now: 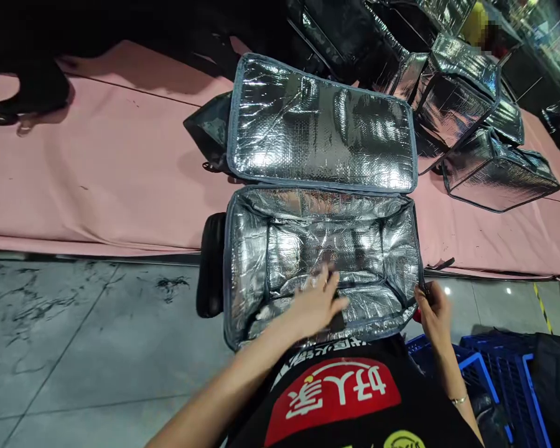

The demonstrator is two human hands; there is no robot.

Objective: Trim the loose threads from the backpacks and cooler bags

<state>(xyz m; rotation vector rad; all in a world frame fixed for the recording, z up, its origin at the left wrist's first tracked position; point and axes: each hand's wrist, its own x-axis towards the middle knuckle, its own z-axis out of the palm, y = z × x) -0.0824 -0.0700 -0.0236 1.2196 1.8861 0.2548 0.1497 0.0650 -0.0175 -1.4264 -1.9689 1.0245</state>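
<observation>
An insulated bag (247, 267) with a silver foil lining stands open in front of me at the table's edge, its mouth facing up. Its foil-lined lid (322, 124) is folded back, away from me. My left hand (316, 305) reaches over the front side into the bag's mouth, fingers spread and slightly blurred; nothing shows in it. At the bag's right front corner, my right hand (435, 311) has its fingers closed round the dark rim. A black padded piece (211, 264) sticks out from the bag's left side.
Pink cloth covers the long table (121, 162). Several silver foil liners (499, 168) lie at the far right, with dark material behind them. Blue plastic crates (504, 367) stand on the floor to my right. A black strap piece (42, 93) lies at the far left.
</observation>
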